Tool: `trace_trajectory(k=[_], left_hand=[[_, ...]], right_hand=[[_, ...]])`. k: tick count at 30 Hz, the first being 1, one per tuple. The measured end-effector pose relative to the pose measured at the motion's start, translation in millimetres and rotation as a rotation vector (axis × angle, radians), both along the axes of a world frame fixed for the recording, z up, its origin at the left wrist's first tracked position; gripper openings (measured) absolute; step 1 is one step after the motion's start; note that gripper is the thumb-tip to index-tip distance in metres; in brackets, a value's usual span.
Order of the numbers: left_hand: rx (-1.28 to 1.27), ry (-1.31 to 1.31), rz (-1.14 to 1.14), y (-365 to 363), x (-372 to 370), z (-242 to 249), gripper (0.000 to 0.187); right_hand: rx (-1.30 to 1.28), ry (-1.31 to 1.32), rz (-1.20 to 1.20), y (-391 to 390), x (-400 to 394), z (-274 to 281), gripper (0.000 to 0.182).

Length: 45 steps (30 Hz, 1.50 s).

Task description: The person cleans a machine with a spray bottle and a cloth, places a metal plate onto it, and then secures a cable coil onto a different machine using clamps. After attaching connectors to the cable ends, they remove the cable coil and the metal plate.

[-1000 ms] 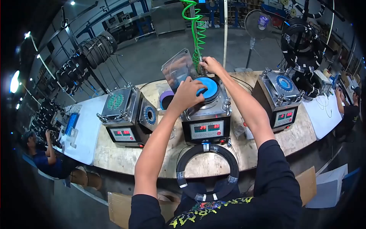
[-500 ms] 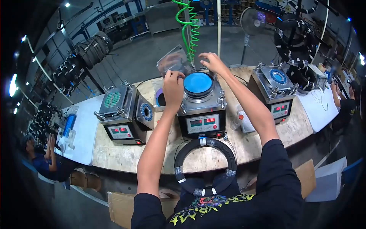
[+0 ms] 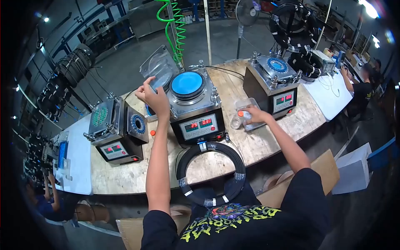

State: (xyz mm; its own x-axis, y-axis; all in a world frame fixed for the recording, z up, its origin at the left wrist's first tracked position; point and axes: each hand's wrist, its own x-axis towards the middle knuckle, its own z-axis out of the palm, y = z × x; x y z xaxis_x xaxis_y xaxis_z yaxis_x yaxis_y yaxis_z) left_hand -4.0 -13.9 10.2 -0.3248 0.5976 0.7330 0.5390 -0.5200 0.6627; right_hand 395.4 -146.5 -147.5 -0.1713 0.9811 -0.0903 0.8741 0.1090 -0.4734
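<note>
My left hand point(image 3: 155, 99) is raised at the left side of the middle machine point(image 3: 196, 109), near a hinged clear cover point(image 3: 160, 66). Its fingers are loosely bent and apart, with nothing visible in them. A round blue pad point(image 3: 187, 83) lies on top of that machine. To the right of it, my right hand point(image 3: 256, 116) closes around a small pale bottle with an orange cap point(image 3: 240, 113), over a clear plastic box point(image 3: 249, 103). The hand covers part of the bottle. Beside the bottle stands a small clear cup point(image 3: 236, 122).
Similar machines stand left point(image 3: 112, 133) and right point(image 3: 273, 85) on the wooden bench point(image 3: 229, 143). A black cable coil point(image 3: 182, 166) hangs at the front edge. Behind hangs a green spiral hose point(image 3: 179, 33). Co-workers sit far left point(image 3: 52, 202) and right point(image 3: 363, 89).
My right hand has come down from behind the machine to the bottle on the right. My left hand has drawn away from the pad's edge and its fingers have spread. The view has shifted rightward.
</note>
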Motion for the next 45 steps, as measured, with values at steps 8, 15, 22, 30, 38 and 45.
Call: trace_trajectory(k=[8,15,22,30,38,45], left_hand=[[0.011,-0.051,-0.07,4.0,-4.2,-7.6,0.063],[-0.079,-0.058,-0.188,14.5,-8.9,-17.1,0.058],[-0.058,-0.114,-0.246,18.7,-9.6,-20.2,0.049],[-0.065,-0.126,-0.226,17.0,-7.2,-18.9,0.046],[-0.017,-0.097,-0.204,16.9,-7.9,-20.1,0.046],[-0.02,-0.084,-0.156,15.5,-6.2,-16.5,0.046]], right_hand=[[0.441,0.303,-0.323,-15.7,-45.4,-28.8,0.08],[0.35,0.989,-0.307,46.7,-57.6,78.3,0.063],[0.747,-0.304,0.04,72.3,-109.7,208.2,0.057],[0.969,-0.748,0.421,104.0,-191.1,238.0,0.035],[1.071,-0.714,0.557,157.0,-244.0,231.8,0.033],[1.015,-0.814,0.394,181.6,-212.3,233.7,0.027]])
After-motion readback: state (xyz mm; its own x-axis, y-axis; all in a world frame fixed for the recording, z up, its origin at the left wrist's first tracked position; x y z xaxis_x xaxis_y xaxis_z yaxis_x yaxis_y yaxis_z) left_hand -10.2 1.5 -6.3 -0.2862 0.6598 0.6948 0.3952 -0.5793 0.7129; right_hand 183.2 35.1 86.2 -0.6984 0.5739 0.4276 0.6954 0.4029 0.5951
